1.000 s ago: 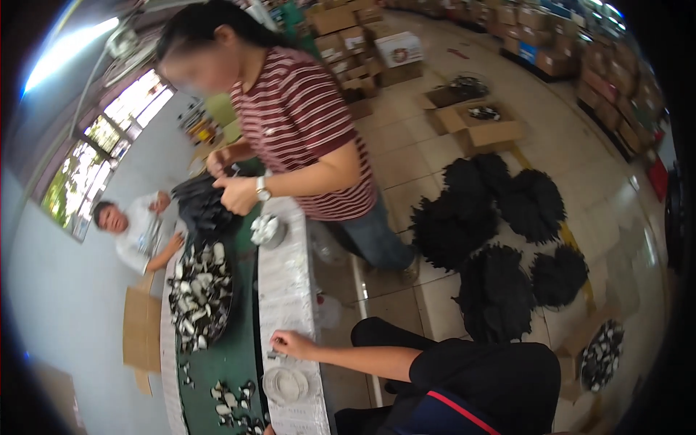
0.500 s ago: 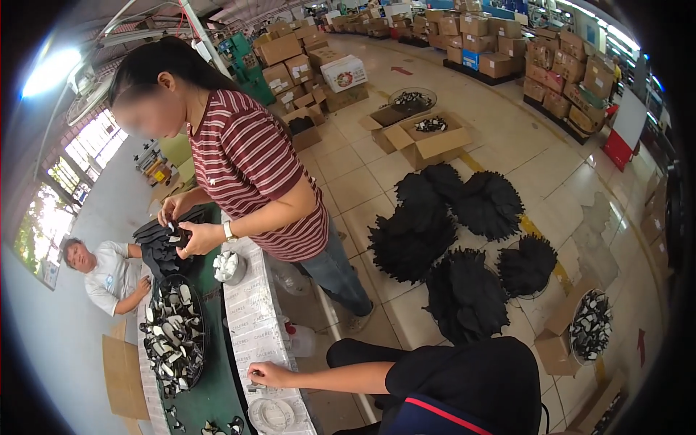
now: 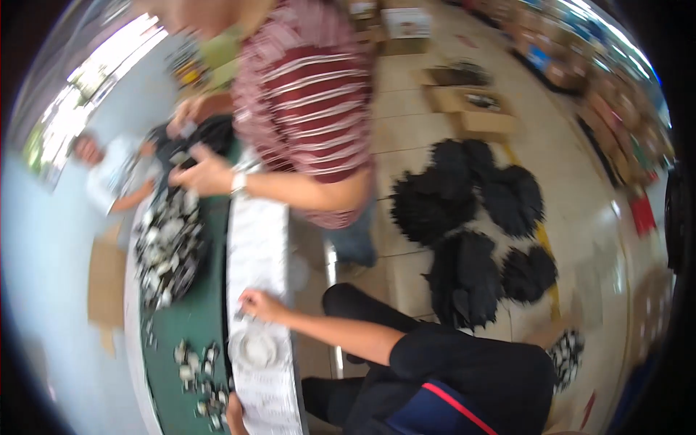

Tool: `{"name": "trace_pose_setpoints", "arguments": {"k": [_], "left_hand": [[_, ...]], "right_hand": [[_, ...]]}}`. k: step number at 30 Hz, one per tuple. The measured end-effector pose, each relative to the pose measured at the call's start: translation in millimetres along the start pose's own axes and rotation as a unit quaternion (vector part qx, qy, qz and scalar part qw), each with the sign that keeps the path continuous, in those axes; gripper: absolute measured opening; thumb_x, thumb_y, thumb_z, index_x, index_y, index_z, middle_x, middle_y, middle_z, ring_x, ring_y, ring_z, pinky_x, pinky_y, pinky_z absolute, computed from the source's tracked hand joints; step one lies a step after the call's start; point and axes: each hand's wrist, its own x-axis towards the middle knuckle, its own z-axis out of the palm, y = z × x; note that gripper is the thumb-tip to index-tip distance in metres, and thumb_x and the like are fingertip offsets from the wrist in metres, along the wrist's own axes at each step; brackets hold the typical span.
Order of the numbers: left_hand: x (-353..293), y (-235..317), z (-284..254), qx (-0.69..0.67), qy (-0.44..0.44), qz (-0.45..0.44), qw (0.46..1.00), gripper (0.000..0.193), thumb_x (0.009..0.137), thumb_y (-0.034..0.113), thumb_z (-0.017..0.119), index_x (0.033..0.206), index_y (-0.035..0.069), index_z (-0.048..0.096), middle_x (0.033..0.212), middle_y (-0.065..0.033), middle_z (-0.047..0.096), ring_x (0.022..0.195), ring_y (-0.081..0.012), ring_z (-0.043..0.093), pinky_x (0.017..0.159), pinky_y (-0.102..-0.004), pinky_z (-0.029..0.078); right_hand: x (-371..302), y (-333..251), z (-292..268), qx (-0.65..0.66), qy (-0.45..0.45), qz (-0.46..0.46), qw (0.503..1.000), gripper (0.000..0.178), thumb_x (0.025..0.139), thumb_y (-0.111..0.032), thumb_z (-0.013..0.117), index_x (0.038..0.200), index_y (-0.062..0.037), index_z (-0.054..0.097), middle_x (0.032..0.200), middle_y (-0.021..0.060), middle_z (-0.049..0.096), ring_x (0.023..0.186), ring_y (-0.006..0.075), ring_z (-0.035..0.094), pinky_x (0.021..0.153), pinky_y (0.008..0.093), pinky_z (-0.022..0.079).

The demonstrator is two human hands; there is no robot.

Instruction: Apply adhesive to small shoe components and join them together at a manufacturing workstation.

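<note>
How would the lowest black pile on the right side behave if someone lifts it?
The black pile probably sags, as its ragged edges spread outward. It may come apart, because overlapping layers show. It looks matte, so perhaps not slippery.

My bench (image 3: 257, 225) and the tiled floor (image 3: 402, 283) both carried plenty around my hands.
My right hand (image 3: 262, 306) was at the bench's white-covered strip (image 3: 262, 395), where a clear round dish (image 3: 255, 349) sat just beside it, between my two hands. Across the strip, on the green surface (image 3: 210, 304), loose black-and-white pieces (image 3: 190, 362) lay near my left hand (image 3: 235, 415); a dark tray heaped with similar pieces (image 3: 170, 239) stood farther beyond my right. Well apart from that hand, away from the bench, spread black piles (image 3: 465, 283) and an open carton (image 3: 487, 119) rested on the floor.
</note>
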Motion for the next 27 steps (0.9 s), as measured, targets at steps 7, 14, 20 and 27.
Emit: {"name": "trace_pose_setpoints", "arguments": {"k": [7, 14, 20, 27], "left_hand": [[-47.0, -53.8, -23.4, -0.058, 0.092, -0.036, 0.993, 0.045, 0.088, 0.034, 0.045, 0.106, 0.000, 0.069, 0.103, -0.0105, 0.069, 0.092, -0.0238, 0.062, 0.086, -0.0345, 0.046], [-66.7, -40.0, -29.4, -0.028, 0.101, -0.199, 0.974, 0.035, 0.088, 0.034, 0.048, 0.095, 0.008, 0.071, 0.081, -0.0037, 0.065, 0.068, -0.0184, 0.057, 0.064, -0.0315, 0.043], [-76.4, 29.5, 17.0, 0.024, 0.099, -0.206, 0.973, 0.037, 0.088, 0.038, 0.053, 0.104, 0.009, 0.070, 0.091, -0.0026, 0.065, 0.076, -0.0149, 0.055, 0.070, -0.0262, 0.042], [-35.8, -53.5, -27.5, -0.010, 0.071, -0.172, 0.982, 0.047, 0.095, 0.045, 0.043, 0.120, 0.011, 0.064, 0.105, -0.0019, 0.066, 0.086, -0.0129, 0.056, 0.079, -0.0307, 0.044]], "right_hand": [[2.6, 2.8, 12.6, 0.032, 0.017, -0.006, 0.999, 0.020, 0.092, -0.019, 0.065, 0.096, 0.0013, 0.064, 0.078, 0.0097, 0.068, 0.070, 0.0139, 0.066, 0.063, 0.0301, 0.051], [-1.5, -15.8, 16.9, 0.005, 0.007, -0.015, 1.000, 0.019, 0.093, -0.019, 0.064, 0.093, 0.0004, 0.065, 0.072, 0.0070, 0.066, 0.063, 0.0116, 0.060, 0.057, 0.0281, 0.048], [-6.4, 7.3, -3.1, -0.012, 0.028, 0.007, 1.000, 0.020, 0.094, -0.020, 0.063, 0.093, -0.0006, 0.065, 0.072, 0.0068, 0.065, 0.063, 0.0127, 0.059, 0.058, 0.0291, 0.048], [3.6, 4.5, 10.6, -0.018, -0.009, 0.018, 1.000, 0.022, 0.097, -0.022, 0.060, 0.095, -0.0011, 0.065, 0.082, 0.0062, 0.065, 0.075, 0.0140, 0.060, 0.070, 0.0298, 0.050]]}}
